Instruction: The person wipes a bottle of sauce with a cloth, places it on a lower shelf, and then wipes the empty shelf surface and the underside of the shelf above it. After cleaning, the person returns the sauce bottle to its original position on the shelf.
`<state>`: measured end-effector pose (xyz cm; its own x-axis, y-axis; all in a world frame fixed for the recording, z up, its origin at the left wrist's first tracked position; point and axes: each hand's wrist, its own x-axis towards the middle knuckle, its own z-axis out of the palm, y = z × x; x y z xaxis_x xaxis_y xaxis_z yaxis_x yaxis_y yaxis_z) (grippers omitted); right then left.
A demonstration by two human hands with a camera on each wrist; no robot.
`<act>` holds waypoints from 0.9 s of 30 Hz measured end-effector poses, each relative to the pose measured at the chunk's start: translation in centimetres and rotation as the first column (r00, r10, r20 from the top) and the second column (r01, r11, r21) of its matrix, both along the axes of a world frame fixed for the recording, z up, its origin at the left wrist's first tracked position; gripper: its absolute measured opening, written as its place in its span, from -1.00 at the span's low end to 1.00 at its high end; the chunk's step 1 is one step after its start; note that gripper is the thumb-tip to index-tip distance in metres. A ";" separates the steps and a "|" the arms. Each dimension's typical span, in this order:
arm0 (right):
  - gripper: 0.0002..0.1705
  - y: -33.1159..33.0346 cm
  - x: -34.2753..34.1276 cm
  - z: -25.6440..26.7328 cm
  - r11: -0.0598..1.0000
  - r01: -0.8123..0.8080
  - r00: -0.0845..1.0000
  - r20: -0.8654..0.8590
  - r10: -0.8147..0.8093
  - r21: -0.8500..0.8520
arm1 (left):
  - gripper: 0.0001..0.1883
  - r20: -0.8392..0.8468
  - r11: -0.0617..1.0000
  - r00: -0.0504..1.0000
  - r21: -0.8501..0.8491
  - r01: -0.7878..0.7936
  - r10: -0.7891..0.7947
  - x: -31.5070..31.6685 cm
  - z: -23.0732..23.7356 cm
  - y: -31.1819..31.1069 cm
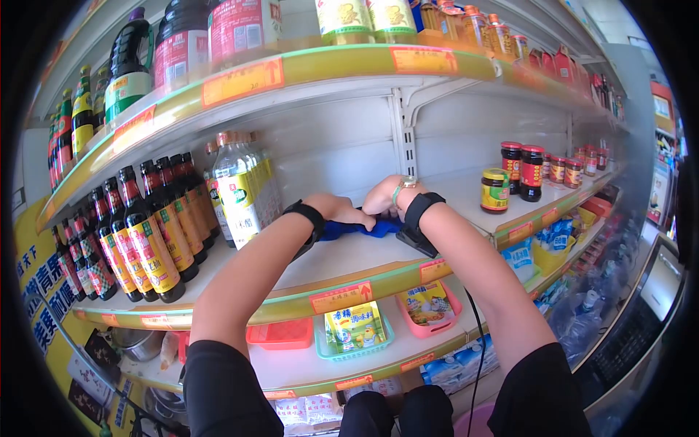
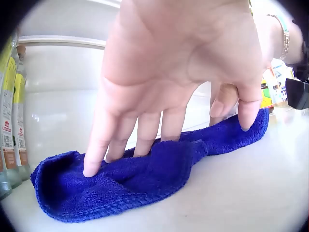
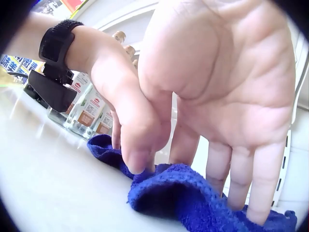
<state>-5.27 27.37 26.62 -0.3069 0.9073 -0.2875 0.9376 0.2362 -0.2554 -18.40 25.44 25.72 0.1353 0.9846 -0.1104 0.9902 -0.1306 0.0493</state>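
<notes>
A blue terry cloth (image 1: 336, 231) lies bunched across the white middle shelf (image 1: 306, 262). My left hand (image 1: 329, 205) reaches onto it from the left; in the left wrist view its fairly straight fingers press down on the cloth (image 2: 120, 186), thumb spread to the side. Beside it, my right hand (image 1: 386, 197) rests on the cloth's other part. The right wrist view shows that hand's long fingers extended down to the cloth (image 3: 193, 198), its palm raised off the shelf. The two thumbs come close together over the middle of the cloth.
Dark sauce bottles (image 1: 151, 251) and clear vinegar bottles (image 1: 237, 189) stand close on the left. To the right are a yellow-lidded jar (image 1: 495, 191) and red-lidded jars (image 1: 531, 173). An upper shelf edge (image 1: 320, 62) overhangs. Plastic baskets (image 1: 354, 355) sit below; a black cable (image 1: 478, 349) hangs in front.
</notes>
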 end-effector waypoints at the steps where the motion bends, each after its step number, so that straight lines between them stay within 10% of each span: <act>1: -0.58 -0.5 0.3 0.2 1.000 0.008 1.000 -0.003 -0.008 0.005 | -0.18 -0.003 1.000 1.000 0.005 0.008 -0.008 0.4 0.4 -0.8; 17: -0.57 -8.7 5.3 1.1 0.994 -0.099 0.923 0.377 0.071 0.054 | -0.12 -0.108 0.893 0.945 -0.374 0.248 -0.308 8.2 2.7 -6.1; 27: -0.67 -5.7 11.2 -2.1 0.875 -0.099 0.969 0.247 -0.024 0.474 | -0.07 -0.033 0.898 0.958 -0.360 0.253 -0.283 13.5 1.5 -3.4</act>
